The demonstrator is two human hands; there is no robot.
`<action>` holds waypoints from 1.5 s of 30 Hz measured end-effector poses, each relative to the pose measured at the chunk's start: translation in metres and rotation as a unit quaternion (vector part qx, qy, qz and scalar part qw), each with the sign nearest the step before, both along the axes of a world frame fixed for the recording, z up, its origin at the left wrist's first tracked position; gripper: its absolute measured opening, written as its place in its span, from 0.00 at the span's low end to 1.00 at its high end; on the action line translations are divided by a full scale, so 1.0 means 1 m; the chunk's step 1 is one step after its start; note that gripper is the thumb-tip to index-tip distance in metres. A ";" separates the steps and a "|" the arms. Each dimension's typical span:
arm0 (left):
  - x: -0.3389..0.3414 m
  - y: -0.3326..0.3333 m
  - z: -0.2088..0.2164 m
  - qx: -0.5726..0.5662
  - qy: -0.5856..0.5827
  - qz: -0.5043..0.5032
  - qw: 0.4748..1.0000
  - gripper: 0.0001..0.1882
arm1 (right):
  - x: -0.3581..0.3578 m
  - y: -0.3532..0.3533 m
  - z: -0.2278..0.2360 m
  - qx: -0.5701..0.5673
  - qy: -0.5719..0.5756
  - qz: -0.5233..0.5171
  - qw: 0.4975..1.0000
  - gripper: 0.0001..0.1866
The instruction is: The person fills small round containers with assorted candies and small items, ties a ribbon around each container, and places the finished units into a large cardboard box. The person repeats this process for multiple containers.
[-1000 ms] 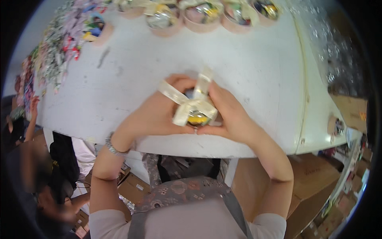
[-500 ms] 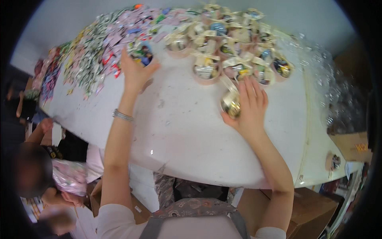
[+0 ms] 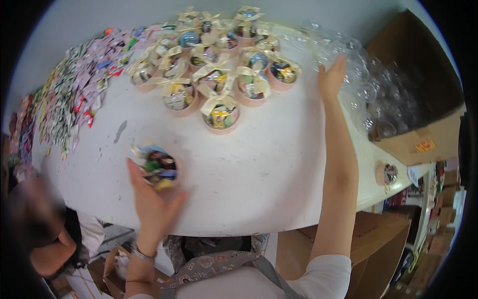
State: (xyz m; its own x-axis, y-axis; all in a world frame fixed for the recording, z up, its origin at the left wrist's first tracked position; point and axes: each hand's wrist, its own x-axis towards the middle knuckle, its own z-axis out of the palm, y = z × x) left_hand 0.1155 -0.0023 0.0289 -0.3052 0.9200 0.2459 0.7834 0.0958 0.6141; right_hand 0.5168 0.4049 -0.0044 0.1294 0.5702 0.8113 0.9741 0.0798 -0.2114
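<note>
My left hand [image 3: 154, 204] is curled round a pale pink cup [image 3: 180, 169] near the table's front edge. Wrapped candies [image 3: 159, 167] in several colours fill this cup, which has no lid on; motion blurs it a little. On the right, my right hand [image 3: 332, 82] reaches out with fingers stretched and thumb apart, beside a heap of clear plastic domes [image 3: 368, 89]. Nothing shows in its grasp. Between the hands and farther back stand several pink cups with clear domed lids and cream ribbon bows, the front one [image 3: 219, 119] nearest me.
A spread of wrapped candies [image 3: 74, 89] covers the left of the white table [image 3: 239, 184]. An open cardboard box [image 3: 423, 134] lies at the right edge by the domes. One small filled cup [image 3: 386, 174] sits at the right corner. Another person [image 3: 55, 249] is at lower left.
My left hand has brought the candy-filled cup nearer to me from beside the candies. My right hand has let go of the domed cup and gone right to the domes. The view has swung right.
</note>
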 end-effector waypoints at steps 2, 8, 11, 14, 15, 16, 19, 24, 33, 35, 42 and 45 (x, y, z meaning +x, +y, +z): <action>0.028 -0.027 0.001 -0.053 -0.023 -0.023 0.998 0.68 | 0.014 0.030 0.000 -0.062 0.048 0.002 0.997 0.32; 0.013 -0.042 0.000 -0.036 -0.176 -0.066 0.982 0.66 | 0.024 -0.007 0.007 -0.016 0.010 0.046 0.999 0.14; -0.011 -0.014 -0.007 -0.034 -0.231 -0.161 0.959 0.62 | -0.001 -0.095 0.020 0.014 -0.133 0.096 0.986 0.18; -0.016 0.002 -0.006 -0.050 -0.238 -0.241 0.939 0.56 | -0.011 -0.164 0.027 -0.005 -0.244 0.193 0.950 0.25; -0.014 0.003 -0.007 -0.030 -0.235 -0.253 0.938 0.54 | -0.018 -0.181 0.025 -0.018 -0.234 0.208 0.949 0.26; -0.012 0.002 -0.009 -0.010 -0.231 -0.264 0.936 0.52 | -0.023 -0.196 0.022 -0.031 -0.223 0.223 0.948 0.27; -0.006 -0.003 -0.021 -0.017 -0.268 -0.238 0.934 0.51 | -0.032 -0.225 0.021 -0.057 -0.150 0.214 0.963 0.28; 0.008 -0.017 -0.015 -0.018 -0.276 -0.201 0.940 0.50 | -0.059 -0.265 0.023 -0.041 -0.171 0.245 0.953 0.30; -0.009 -0.003 0.013 0.073 -0.055 -0.283 0.955 0.28 | -0.109 -0.317 0.039 -0.310 -0.041 0.295 0.903 0.23; -0.011 -0.001 0.015 0.059 -0.019 -0.278 0.958 0.25 | -0.108 -0.320 0.041 -0.316 -0.021 0.296 0.901 0.23; -0.002 0.002 0.031 0.042 0.051 -0.252 0.966 0.22 | -0.095 -0.323 0.018 -0.281 0.038 0.295 0.912 0.21; 0.005 0.001 0.025 0.042 0.035 -0.236 0.970 0.21 | -0.097 -0.322 0.017 -0.281 0.055 0.302 0.909 0.21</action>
